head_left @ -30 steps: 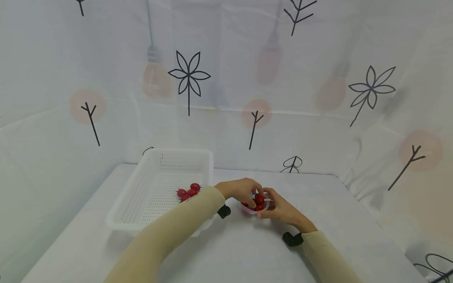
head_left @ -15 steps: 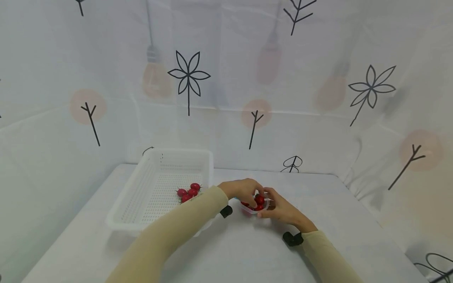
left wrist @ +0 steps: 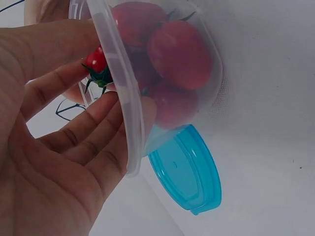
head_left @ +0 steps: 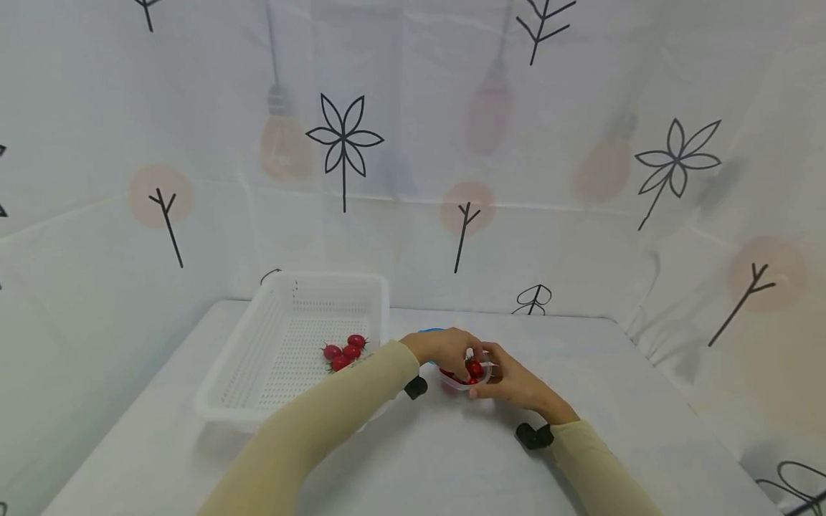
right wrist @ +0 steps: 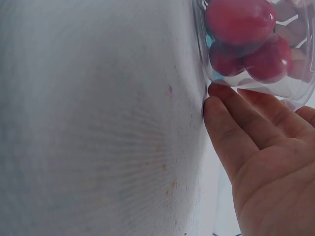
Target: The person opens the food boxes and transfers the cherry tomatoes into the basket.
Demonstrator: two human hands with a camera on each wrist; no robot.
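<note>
My left hand point(head_left: 448, 350) reaches down into a small clear plastic container point(left wrist: 130, 98) from its left side. In the left wrist view its thumb and fingers close around a red cherry tomato point(left wrist: 96, 60) with a green stem cap, inside the rim. Several more cherry tomatoes point(left wrist: 179, 54) lie behind the container's cloudy wall. On the other side, my right hand point(head_left: 516, 383) holds the container steady, thumb at the front and fingers behind it. The right wrist view shows its fingertips against the wall, low by the white tabletop. A blue lid point(left wrist: 184, 169) lies just beyond the container.
A large white perforated basket point(head_left: 222, 358) stands to the left, with several cherry tomatoes point(head_left: 351, 351) in its right part. My left forearm crosses over its near right corner. A white printed cloth point(head_left: 413, 244) hangs behind the white table point(head_left: 452, 459).
My left hand has shifted slightly right and deeper over the container, and the tomatoes inside have moved a little. More of the blue lid shows behind the hand. The right hand stays put.
</note>
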